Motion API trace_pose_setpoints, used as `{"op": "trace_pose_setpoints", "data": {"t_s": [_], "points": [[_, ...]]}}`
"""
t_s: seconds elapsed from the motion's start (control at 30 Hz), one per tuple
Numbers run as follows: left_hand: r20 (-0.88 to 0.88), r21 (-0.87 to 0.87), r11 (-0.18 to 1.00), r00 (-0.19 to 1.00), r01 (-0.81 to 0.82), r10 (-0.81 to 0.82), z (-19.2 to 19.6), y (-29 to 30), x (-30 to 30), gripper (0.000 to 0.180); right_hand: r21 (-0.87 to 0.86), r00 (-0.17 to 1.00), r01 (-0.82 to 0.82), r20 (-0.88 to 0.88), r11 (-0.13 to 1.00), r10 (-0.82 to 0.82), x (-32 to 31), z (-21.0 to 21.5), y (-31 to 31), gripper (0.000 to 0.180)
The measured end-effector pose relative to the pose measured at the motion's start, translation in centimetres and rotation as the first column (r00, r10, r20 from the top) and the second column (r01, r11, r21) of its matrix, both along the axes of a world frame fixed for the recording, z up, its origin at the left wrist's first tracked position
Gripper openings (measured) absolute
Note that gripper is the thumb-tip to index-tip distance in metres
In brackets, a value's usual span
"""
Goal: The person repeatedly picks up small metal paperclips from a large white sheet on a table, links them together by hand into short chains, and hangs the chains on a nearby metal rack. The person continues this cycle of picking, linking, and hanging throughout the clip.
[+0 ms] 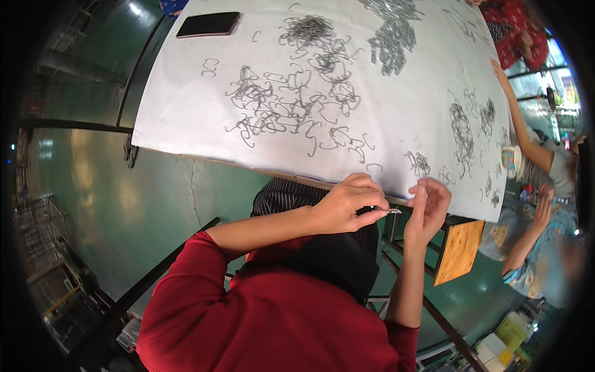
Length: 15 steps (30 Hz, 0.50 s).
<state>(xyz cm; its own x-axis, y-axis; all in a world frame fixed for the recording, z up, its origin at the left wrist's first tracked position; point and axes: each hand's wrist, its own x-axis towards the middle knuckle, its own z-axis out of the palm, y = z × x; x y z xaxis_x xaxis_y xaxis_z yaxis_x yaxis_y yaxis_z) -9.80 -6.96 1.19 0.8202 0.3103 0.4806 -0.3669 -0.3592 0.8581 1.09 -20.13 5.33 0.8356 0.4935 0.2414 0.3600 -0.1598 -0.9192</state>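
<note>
My left hand (pixel 352 203) is just off the near edge of the white-covered table (pixel 186 118). Between its thumb and fingers it pinches a small shiny metal hook (pixel 393 211), whose end sticks out to the right; whether there is more than one I cannot tell. To its right, my right hand (pixel 429 208) is raised with fingers loosely curved and apart from the thumb, and nothing shows in it. Beyond both hands, many curved wire hooks (pixel 291 102) lie scattered on the table. A small cluster of hooks (pixel 419 164) sits just past my right hand.
A dark phone (pixel 208 25) lies at the far left. Flat grey metal pieces (pixel 393 43) are heaped at the far middle, and more hooks (pixel 462 133) lie at the right. Other people's arms (pixel 527 136) reach in along the right side, near a wooden stool (pixel 458 251).
</note>
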Motion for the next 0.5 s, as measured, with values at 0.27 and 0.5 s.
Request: {"op": "trace_pose_setpoints", "data": {"t_s": [0.27,0.5], "points": [[0.012,-0.032,0.997,0.998,0.066,-0.066,-4.8,1.2,-0.2,0.011,-0.456,0.752,-0.523,0.151,0.720,0.641,2.8,-0.6,19.2,0.010],[0.042,-0.043,0.998,0.998,0.054,-0.052,-5.5,1.1,-0.3,0.012,-0.616,0.727,-0.457,0.156,0.641,0.668,3.3,-5.0,33.0,0.018]]}}
